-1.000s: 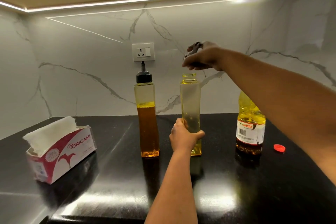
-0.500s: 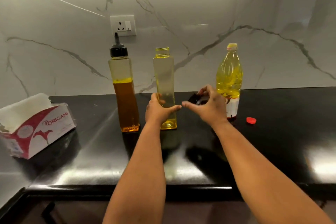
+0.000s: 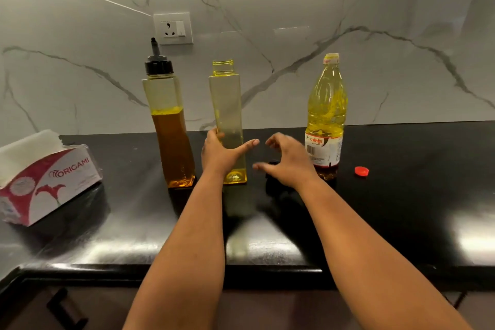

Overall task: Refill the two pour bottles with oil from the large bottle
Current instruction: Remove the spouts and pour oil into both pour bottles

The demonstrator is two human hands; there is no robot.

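Head view: left hand [image 3: 219,154] grips the light, nearly empty pour bottle [image 3: 227,120] low, right hand [image 3: 288,161] released beside the heavy, likely slippery large bottle [image 3: 325,115].

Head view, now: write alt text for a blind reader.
A person's left hand grips a nearly empty, uncapped pour bottle on a black counter; the right hand hovers open beside it. A capped half-full pour bottle stands left, the large oil bottle right.

Upright on the black bench [image 3: 401,195]: capped pour bottle [image 3: 167,126] about half full of amber oil, uncapped near-empty pour bottle [image 3: 227,104], open large bottle [image 3: 325,112] rightmost, yellow oil.
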